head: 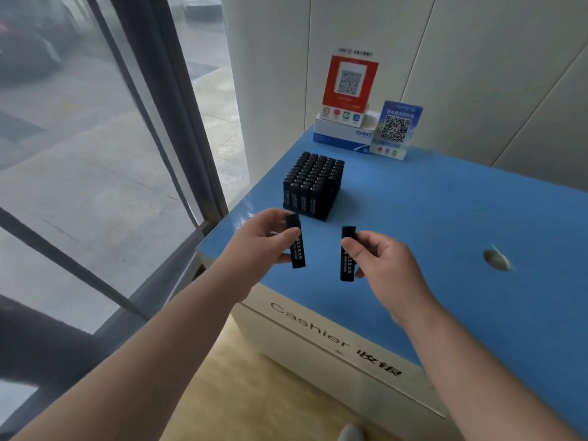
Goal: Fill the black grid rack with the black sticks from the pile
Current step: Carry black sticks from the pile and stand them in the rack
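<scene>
The black grid rack (pixel 313 186) stands on the blue counter (pixel 445 224) near its left edge, packed with several upright black sticks. My left hand (pixel 264 241) pinches one black stick (pixel 296 241) upright, just in front of the rack. My right hand (pixel 378 261) grips a second black stick (pixel 347 254) upright, a little to the right and nearer to me. Both sticks carry white lettering down the side. No loose pile is in view.
A red QR sign (pixel 348 85) stands on a white box (pixel 342 135) at the back, with a blue QR sign (pixel 397 128) beside it. A round hole (pixel 496 259) sits in the counter at right. A large window (pixel 95 154) runs along the left.
</scene>
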{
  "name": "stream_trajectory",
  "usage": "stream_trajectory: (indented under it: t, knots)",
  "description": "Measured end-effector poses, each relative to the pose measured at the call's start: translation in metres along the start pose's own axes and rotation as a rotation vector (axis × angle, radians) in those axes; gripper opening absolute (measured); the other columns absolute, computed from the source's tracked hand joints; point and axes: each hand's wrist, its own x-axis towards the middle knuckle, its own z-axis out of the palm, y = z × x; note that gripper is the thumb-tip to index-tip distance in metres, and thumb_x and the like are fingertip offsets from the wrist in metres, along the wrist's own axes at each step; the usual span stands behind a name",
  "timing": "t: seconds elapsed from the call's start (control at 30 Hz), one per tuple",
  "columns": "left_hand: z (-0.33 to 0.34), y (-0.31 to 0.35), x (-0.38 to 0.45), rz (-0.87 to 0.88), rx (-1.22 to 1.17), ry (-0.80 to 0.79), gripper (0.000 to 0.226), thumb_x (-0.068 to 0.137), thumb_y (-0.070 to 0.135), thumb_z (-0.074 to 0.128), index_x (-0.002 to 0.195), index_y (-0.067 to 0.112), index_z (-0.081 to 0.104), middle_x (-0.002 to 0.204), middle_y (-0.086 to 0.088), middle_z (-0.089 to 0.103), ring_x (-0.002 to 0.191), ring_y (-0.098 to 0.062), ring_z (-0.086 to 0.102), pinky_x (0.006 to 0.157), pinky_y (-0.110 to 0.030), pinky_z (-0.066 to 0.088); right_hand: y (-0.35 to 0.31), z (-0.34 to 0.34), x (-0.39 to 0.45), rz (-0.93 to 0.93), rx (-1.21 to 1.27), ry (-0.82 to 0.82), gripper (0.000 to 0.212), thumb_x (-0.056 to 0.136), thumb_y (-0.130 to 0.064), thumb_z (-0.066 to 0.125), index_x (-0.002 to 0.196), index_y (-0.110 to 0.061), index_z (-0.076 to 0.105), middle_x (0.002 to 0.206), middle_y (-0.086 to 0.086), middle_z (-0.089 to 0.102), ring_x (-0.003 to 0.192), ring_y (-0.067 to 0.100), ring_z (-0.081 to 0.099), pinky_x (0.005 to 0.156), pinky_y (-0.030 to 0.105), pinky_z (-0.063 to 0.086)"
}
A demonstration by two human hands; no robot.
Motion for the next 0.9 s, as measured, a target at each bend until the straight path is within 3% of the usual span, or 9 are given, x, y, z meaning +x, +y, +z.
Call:
stream_trajectory:
  t: [0.1, 0.23, 0.47, 0.57, 0.73, 0.9]
  knots:
    - [-0.015, 0.0, 0.018, -0.013, -0.019, -0.017, 0.013, 0.096, 0.01, 0.061, 0.108, 0.013, 0.066, 0.109, -0.015, 0.07, 0.099, -0.025, 0.07, 0.086, -0.043, 0.059, 0.002, 0.011, 0.013, 0.016, -0.004, -0.026, 0.008, 0.095, -0.029, 0.066, 0.1, -0.031, 0.073, 0.085, -0.019, 0.075, 0.078, -0.003, 0.067, 0.075, 0.02, 0.053]
    - [-0.032, 0.007, 0.046, 0.024, -0.003, -0.01, 0.013, 0.096, 0.015, 0.062, 0.106, 0.01, 0.068, 0.108, -0.02, 0.068, 0.1, -0.03, 0.069, 0.082, -0.04, 0.06, -0.004, 0.019, 0.046, -0.011, -0.003, -0.027, 0.011, 0.096, -0.025, 0.065, 0.1, -0.031, 0.073, 0.085, -0.017, 0.075, 0.074, -0.003, 0.066, 0.07, 0.018, 0.053]
    - [-0.046, 0.025, 0.098, 0.048, -0.052, -0.009, 0.017, 0.098, 0.013, 0.059, 0.112, 0.007, 0.067, 0.096, -0.006, 0.074, 0.093, -0.021, 0.072, 0.085, -0.04, 0.059, -0.011, 0.032, 0.101, -0.007, 0.076, 0.07, 0.015, 0.093, -0.022, 0.069, 0.107, -0.021, 0.072, 0.096, -0.007, 0.076, 0.085, 0.006, 0.069, 0.069, 0.019, 0.054]
    - [-0.043, 0.032, 0.124, 0.06, -0.03, -0.015, 0.015, 0.098, 0.013, 0.06, 0.111, 0.01, 0.067, 0.095, -0.004, 0.073, 0.092, -0.02, 0.072, 0.086, -0.04, 0.059, -0.012, 0.03, 0.117, 0.016, 0.082, 0.144, 0.015, 0.092, -0.024, 0.07, 0.107, -0.021, 0.072, 0.099, -0.008, 0.076, 0.093, 0.009, 0.071, 0.078, 0.026, 0.056]
    - [-0.034, 0.042, 0.172, 0.083, 0.064, -0.178, 0.012, 0.096, 0.016, 0.062, 0.106, 0.014, 0.067, 0.103, -0.015, 0.071, 0.088, -0.022, 0.073, 0.086, -0.039, 0.058, -0.016, 0.022, 0.136, 0.008, 0.1, 0.283, 0.01, 0.093, -0.018, 0.069, 0.097, -0.027, 0.073, 0.093, -0.013, 0.076, 0.084, 0.001, 0.069, 0.08, 0.024, 0.053]
    - [-0.012, 0.052, 0.209, 0.279, 0.312, -0.295, 0.015, 0.09, 0.016, 0.069, 0.098, 0.028, 0.064, 0.09, 0.004, 0.069, 0.079, -0.016, 0.072, 0.076, -0.026, 0.056, -0.01, 0.023, 0.143, 0.061, 0.091, 0.455, 0.007, 0.093, -0.02, 0.07, 0.094, -0.026, 0.073, 0.092, -0.006, 0.076, 0.085, 0.011, 0.069, 0.088, 0.04, 0.058]
